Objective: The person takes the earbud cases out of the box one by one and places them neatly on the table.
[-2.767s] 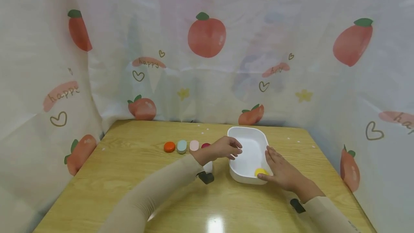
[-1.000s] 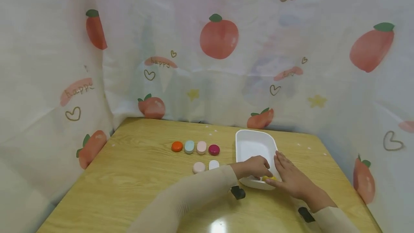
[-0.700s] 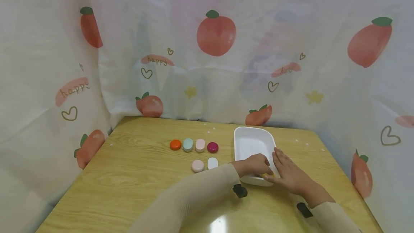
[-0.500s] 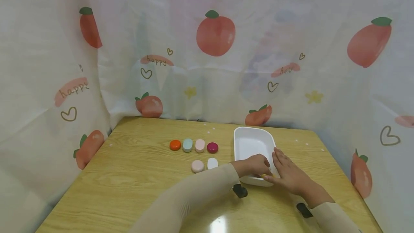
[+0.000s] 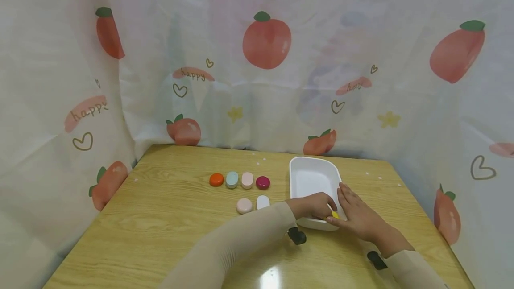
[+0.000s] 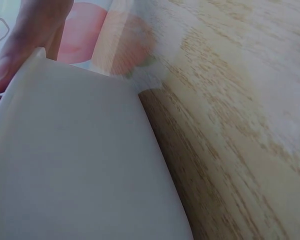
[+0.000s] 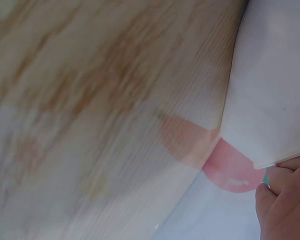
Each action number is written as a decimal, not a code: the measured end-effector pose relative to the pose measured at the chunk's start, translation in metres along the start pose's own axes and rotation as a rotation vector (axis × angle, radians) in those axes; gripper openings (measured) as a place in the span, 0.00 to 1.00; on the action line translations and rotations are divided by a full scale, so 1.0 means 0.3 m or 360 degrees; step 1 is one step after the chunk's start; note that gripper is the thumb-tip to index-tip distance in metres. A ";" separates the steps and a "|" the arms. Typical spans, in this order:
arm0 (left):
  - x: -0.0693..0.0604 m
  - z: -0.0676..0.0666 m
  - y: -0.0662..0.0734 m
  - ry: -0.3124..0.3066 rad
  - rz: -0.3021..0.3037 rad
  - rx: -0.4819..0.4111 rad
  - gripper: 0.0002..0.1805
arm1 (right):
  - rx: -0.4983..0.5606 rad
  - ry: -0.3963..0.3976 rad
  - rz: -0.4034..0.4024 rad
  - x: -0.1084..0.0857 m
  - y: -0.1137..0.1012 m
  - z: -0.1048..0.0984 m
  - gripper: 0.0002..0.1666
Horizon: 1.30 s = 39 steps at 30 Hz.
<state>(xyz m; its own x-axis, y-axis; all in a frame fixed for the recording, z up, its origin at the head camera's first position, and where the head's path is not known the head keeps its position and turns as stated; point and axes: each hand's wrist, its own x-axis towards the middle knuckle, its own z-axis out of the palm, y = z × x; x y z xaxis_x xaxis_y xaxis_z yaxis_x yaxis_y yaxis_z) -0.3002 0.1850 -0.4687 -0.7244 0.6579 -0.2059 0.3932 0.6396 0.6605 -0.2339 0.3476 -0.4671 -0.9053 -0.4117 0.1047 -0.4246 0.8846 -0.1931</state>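
Note:
In the head view, a white tray (image 5: 296,174) lies on the table, and both hands are at its near right part. My left hand (image 5: 315,204) reaches over the near left rim with bent fingers and pinches a small yellow rounded piece (image 5: 335,214), whose far side the fingers hide. My right hand (image 5: 359,217) rests along the tray's right side, fingers straight against the wall, thumb at the near corner by the yellow piece. In the left wrist view the tray's outer wall (image 6: 90,150) fills much of the frame, with fingers (image 6: 32,35) over its rim.
Left of the tray stands a row of small rounded pieces: orange (image 5: 216,179), mint (image 5: 232,180), pale pink (image 5: 246,180) and dark red (image 5: 263,183). Nearer lie a beige-pink piece (image 5: 244,206) and a white one (image 5: 263,202). Printed cloth (image 5: 265,101) hangs behind the wooden table (image 5: 160,208).
My left hand has moved from over the tray's left side to its near right corner and taken hold of the yellow piece, which now shows slightly more. My right hand stays on the tray.

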 end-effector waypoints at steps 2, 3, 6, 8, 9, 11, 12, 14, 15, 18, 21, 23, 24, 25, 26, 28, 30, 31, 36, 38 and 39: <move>0.001 -0.002 -0.001 -0.0005 0.0014 0.0044 0.16 | -0.0001 -0.0004 0.0005 0.001 -0.004 -0.001 0.60; 0.000 -0.003 -0.001 -0.0004 0.0017 0.0056 0.16 | -0.0002 -0.0002 0.0006 0.002 -0.004 -0.001 0.60; -0.003 -0.006 -0.001 0.0001 0.0004 0.0041 0.16 | 0.0001 -0.0001 0.0006 0.005 -0.005 -0.001 0.60; -0.004 -0.007 -0.001 0.0006 -0.0008 0.0028 0.17 | 0.0007 -0.0007 0.0012 0.007 -0.005 0.000 0.60; -0.005 -0.007 -0.002 0.0010 -0.0010 0.0027 0.17 | 0.0007 -0.0011 0.0015 0.007 -0.005 0.001 0.60; -0.005 -0.008 -0.003 0.0014 -0.0031 0.0005 0.17 | 0.0009 -0.0017 0.0021 0.008 -0.005 0.003 0.60; -0.005 -0.009 -0.005 0.0019 -0.0041 0.0000 0.18 | 0.0010 -0.0018 0.0021 0.008 -0.006 0.004 0.60; -0.005 -0.014 -0.009 0.0020 -0.0071 -0.0054 0.18 | 0.0005 -0.0013 0.0010 0.007 -0.007 0.004 0.60; -0.006 -0.017 -0.010 0.0020 -0.0092 -0.0106 0.19 | 0.0003 -0.0003 0.0004 0.007 -0.007 0.005 0.60; -0.012 -0.030 -0.015 0.0022 -0.0170 -0.0339 0.20 | -0.0006 0.0014 -0.0013 0.006 -0.004 0.006 0.59; -0.022 -0.044 -0.015 0.0049 -0.0230 -0.0537 0.21 | -0.0009 0.0022 -0.0007 0.004 0.000 0.006 0.59; -0.025 -0.049 -0.017 0.0071 -0.0236 -0.0584 0.22 | -0.0009 0.0021 -0.0002 0.003 0.004 0.007 0.59; -0.025 -0.052 -0.016 0.0081 -0.0232 -0.0581 0.22 | -0.0003 0.0018 0.0003 0.002 0.004 0.005 0.60; -0.024 -0.055 -0.017 0.0085 -0.0224 -0.0583 0.21 | 0.0002 0.0014 0.0007 0.002 0.004 0.004 0.60; -0.023 -0.059 -0.017 0.0089 -0.0215 -0.0587 0.21 | 0.0006 0.0011 0.0010 0.002 0.005 0.004 0.60; -0.025 -0.068 -0.017 0.0092 -0.0201 -0.0600 0.19 | 0.0018 -0.0003 0.0024 0.003 0.006 0.004 0.60; -0.033 -0.081 -0.013 0.0099 -0.0196 -0.0620 0.16 | 0.0030 -0.0014 0.0037 0.004 0.006 0.005 0.61; -0.037 -0.086 -0.013 0.0105 -0.0192 -0.0642 0.14 | 0.0032 -0.0017 0.0042 0.004 0.007 0.007 0.61; -0.055 -0.121 -0.024 0.0138 -0.0178 -0.0741 0.10 | 0.0041 -0.0027 0.0048 0.004 0.007 0.008 0.62; -0.057 -0.140 -0.032 0.0153 -0.0173 -0.0786 0.11 | 0.0035 -0.0023 0.0043 0.004 0.005 0.005 0.62; -0.057 -0.151 -0.036 0.0163 -0.0170 -0.0817 0.11 | 0.0035 -0.0018 0.0043 0.004 0.005 0.003 0.61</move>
<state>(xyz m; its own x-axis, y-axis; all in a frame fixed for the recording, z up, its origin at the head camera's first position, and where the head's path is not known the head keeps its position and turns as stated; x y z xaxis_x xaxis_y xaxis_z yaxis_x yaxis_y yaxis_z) -0.3177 0.1490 -0.4397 -0.8068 0.5412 -0.2368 0.0053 0.4075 0.9132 -0.2357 0.3481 -0.4682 -0.9166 -0.3900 0.0883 -0.3998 0.8905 -0.2171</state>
